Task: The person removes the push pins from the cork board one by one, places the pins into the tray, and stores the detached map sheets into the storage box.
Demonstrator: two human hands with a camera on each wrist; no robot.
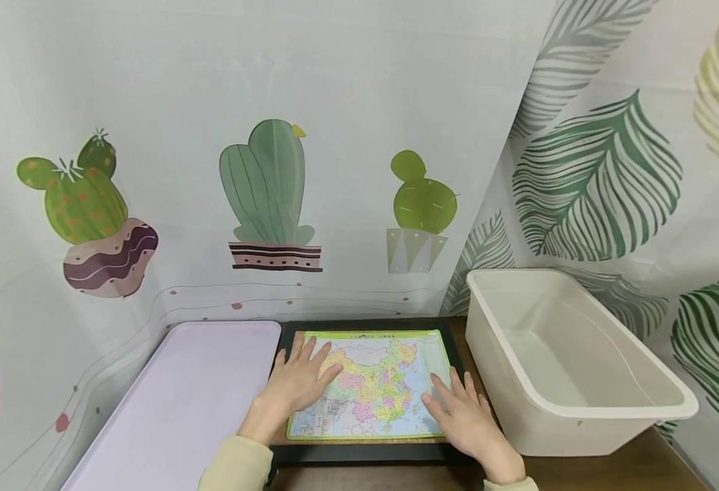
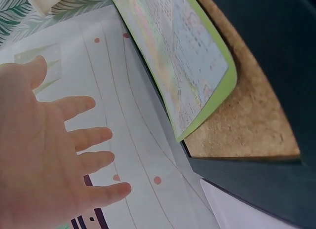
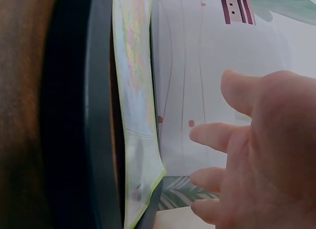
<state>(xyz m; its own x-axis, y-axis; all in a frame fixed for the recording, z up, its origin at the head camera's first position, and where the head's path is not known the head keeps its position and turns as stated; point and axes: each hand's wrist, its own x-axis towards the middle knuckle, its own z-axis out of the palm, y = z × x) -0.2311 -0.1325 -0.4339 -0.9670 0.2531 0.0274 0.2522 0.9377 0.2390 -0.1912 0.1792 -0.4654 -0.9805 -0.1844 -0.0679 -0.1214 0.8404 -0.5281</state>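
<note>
A printed map [image 1: 371,389] with a green border lies inside a black frame [image 1: 365,453] on the brown table. In the head view my left hand [image 1: 300,376] overlaps the map's left side, its fingers spread. My right hand [image 1: 465,417] overlaps the map's right edge, also with fingers apart. Both wrist views show gaps: the left palm [image 2: 44,150] is raised off the map, and the right palm [image 3: 276,150] likewise. Neither hand holds anything. Brown cork-like board [image 2: 252,115] shows beside a rounded map corner that looks slightly lifted.
A lilac panel or tray [image 1: 193,409] lies left of the frame. To the right stands a deep white bin [image 1: 500,361], close to the right hand. Behind hangs a white curtain [image 1: 347,82] printed with cacti and leaves.
</note>
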